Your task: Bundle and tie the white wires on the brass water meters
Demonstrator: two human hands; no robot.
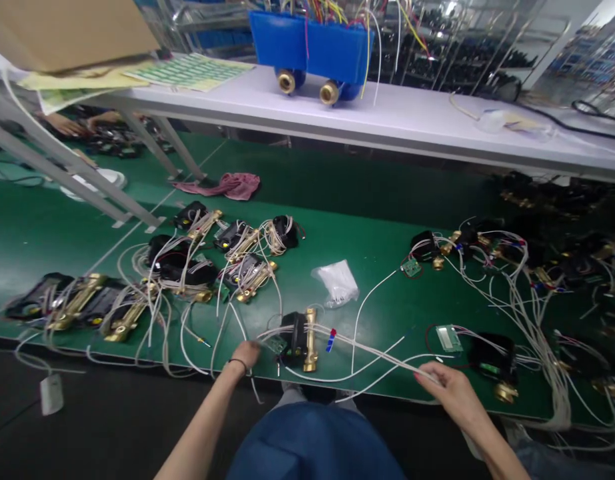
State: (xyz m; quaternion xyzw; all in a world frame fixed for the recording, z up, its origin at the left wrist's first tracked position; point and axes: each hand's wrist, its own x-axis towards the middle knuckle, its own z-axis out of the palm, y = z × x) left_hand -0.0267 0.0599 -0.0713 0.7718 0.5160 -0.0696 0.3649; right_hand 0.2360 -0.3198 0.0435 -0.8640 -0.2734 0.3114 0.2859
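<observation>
A brass-and-black meter unit (300, 340) lies at the near edge of the green bench (372, 253), with white cables (367, 352) running off to the right. My left hand (246, 355) is closed on the cables and a small green circuit board (276, 345) just left of the unit. My right hand (450, 389) pinches the far end of the same white cable bundle, drawn out to the right. A second black unit (492, 360) with a small display board (448, 338) lies just beyond my right hand.
Several finished brass units (187, 267) with coiled wires lie at left, more (512, 260) at right. A clear plastic bag (337, 283) sits mid-bench. A pink cloth (227, 185) lies behind. A blue bin (312, 47) stands on the white shelf. Another person's hands (67, 125) work far left.
</observation>
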